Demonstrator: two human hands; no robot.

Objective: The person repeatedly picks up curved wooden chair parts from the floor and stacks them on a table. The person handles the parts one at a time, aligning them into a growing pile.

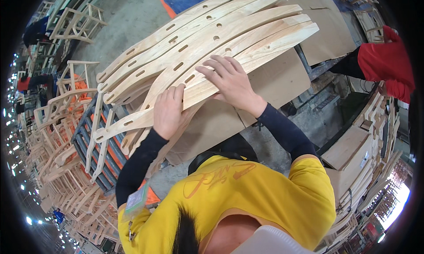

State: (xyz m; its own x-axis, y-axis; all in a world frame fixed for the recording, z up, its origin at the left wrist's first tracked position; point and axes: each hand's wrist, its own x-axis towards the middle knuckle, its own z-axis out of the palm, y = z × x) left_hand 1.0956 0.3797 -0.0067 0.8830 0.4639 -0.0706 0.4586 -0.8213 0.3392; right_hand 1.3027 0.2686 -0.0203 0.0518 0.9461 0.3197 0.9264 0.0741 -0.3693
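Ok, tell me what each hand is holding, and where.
Left hand grips the lower edge of the top curved wooden slat; right hand lies flat on it.

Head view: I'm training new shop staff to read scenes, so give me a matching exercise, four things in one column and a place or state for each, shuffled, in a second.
Things:
1. left hand
2. right hand
3. pale curved slotted wooden parts
4. flat brown cardboard sheets

Places or states:
A. fanned out in an overlapping stack
B. lying beneath the wooden stack
C. fingers curled over a part's near edge
D. spread flat on top of the stack

Pairs: 1-C, 2-D, 3-A, 4-B
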